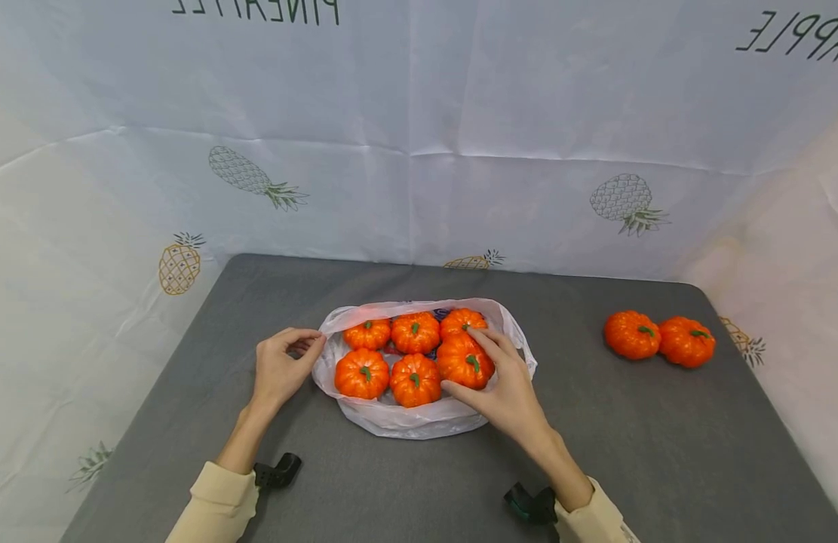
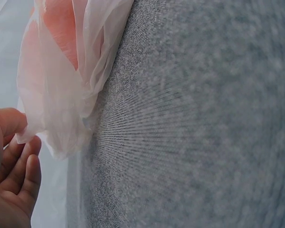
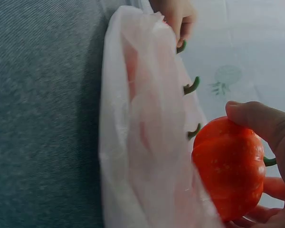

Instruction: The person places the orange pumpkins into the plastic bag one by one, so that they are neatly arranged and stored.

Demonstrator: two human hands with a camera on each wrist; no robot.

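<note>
A white translucent plastic bag (image 1: 419,428) lies with its mouth spread wide. Inside sit several small orange pumpkins (image 1: 362,374) with green stems. My left hand (image 1: 281,368) pinches the bag's left rim between thumb and fingertips; in the left wrist view the bag's edge (image 2: 31,135) runs between them. At the bag's right side, my right hand (image 1: 510,388) holds another pumpkin (image 1: 461,360), thumb on its near side and fingers round the far side. In the right wrist view this held pumpkin (image 3: 228,166) shows above the bag's rim, its stem towards the palm.
Two more orange pumpkins (image 1: 631,335) rest side by side at the right of the grey table (image 1: 595,437). A white cloth (image 1: 419,83) printed with pineapples hangs behind the table and down both sides.
</note>
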